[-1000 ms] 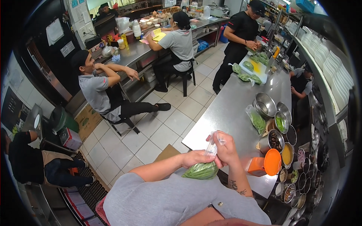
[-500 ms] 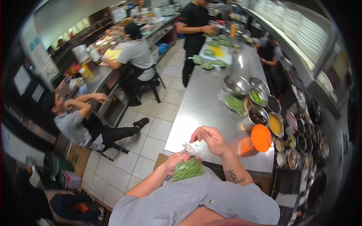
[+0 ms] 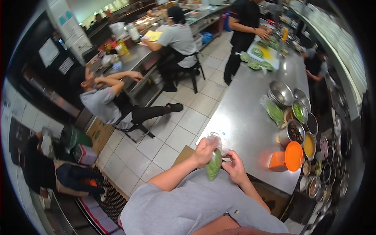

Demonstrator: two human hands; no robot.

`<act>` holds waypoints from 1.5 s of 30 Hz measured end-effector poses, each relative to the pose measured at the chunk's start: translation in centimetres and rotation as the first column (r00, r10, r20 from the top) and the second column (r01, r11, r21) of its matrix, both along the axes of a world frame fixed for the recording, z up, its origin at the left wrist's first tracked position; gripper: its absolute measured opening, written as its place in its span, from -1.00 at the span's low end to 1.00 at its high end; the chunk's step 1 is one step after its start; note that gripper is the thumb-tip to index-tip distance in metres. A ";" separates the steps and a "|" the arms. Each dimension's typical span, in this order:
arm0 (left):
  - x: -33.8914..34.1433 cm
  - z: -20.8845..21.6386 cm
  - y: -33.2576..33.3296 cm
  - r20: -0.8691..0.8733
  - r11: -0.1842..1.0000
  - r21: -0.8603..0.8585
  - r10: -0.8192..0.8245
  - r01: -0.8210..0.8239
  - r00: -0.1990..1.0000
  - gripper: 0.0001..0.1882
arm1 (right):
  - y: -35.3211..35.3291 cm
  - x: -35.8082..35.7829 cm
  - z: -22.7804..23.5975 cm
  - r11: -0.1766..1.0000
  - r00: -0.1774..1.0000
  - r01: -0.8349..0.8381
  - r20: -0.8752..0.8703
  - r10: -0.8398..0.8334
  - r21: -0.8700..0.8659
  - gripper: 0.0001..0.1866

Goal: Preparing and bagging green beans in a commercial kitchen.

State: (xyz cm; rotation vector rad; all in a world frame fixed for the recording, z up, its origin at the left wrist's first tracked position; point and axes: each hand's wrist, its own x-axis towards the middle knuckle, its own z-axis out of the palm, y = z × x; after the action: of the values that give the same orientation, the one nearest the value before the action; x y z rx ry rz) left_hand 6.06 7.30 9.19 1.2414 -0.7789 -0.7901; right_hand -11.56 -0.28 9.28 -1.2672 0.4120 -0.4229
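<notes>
A clear plastic bag of green vegetables (image 3: 214, 164) hangs upright in front of my chest. My left hand (image 3: 204, 150) pinches the bag's top on its left side. My right hand (image 3: 235, 166) grips the bag's neck from the right. The twisted clear top of the bag (image 3: 217, 140) sticks up between both hands. The bag hangs just off the near end of a long steel counter (image 3: 243, 121).
An orange lid (image 3: 293, 156) and orange tub (image 3: 276, 161) sit on the counter's near right, with several steel bowls (image 3: 281, 93) and sauce pots behind. Another green-filled bag (image 3: 275, 112) lies mid-counter. A person stands at a cutting board (image 3: 263, 55) far off; two sit at left.
The bag has swung from lying sideways to hanging upright. Both hands have risen and closed in on its top. The view has tilted, bringing more of the counter into sight.
</notes>
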 end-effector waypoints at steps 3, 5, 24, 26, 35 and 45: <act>-0.3 1.1 0.2 0.187 0.996 -0.087 0.018 -0.002 0.982 -0.71 | 0.3 0.7 1.5 0.977 0.971 -0.184 -0.174 0.164 -0.110 -0.23; 0.4 0.5 0.5 0.490 1.000 -0.025 0.024 -0.013 0.872 -0.65 | 0.0 1.5 2.2 0.935 0.944 -0.282 -0.234 0.231 -0.214 -0.26; -2.3 9.1 1.1 0.848 0.866 -0.131 -0.154 0.482 0.507 -0.71 | -0.5 4.9 4.5 0.553 0.739 -0.650 -0.266 0.619 -0.521 -0.68; -2.7 9.6 0.9 0.820 0.843 -0.216 -0.117 0.492 0.560 -0.72 | 0.1 4.7 4.9 0.569 0.771 -0.607 -0.240 0.589 -0.555 -0.70; 0.2 8.4 1.3 0.130 0.792 -0.242 -0.546 0.561 0.828 0.06 | 1.6 3.4 5.9 0.514 0.893 -0.376 -0.154 0.423 -0.771 -0.78; -1.8 4.4 2.7 -0.182 0.608 -0.517 -0.765 0.602 0.617 0.03 | 1.4 3.2 8.6 0.295 0.943 0.023 0.119 0.312 -0.955 -0.76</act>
State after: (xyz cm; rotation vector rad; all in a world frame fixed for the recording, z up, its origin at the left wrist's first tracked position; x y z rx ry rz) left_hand 4.23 9.98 13.60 0.3171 -1.0491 -1.3869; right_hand -8.32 1.13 17.87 -2.3796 -0.3344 -0.7373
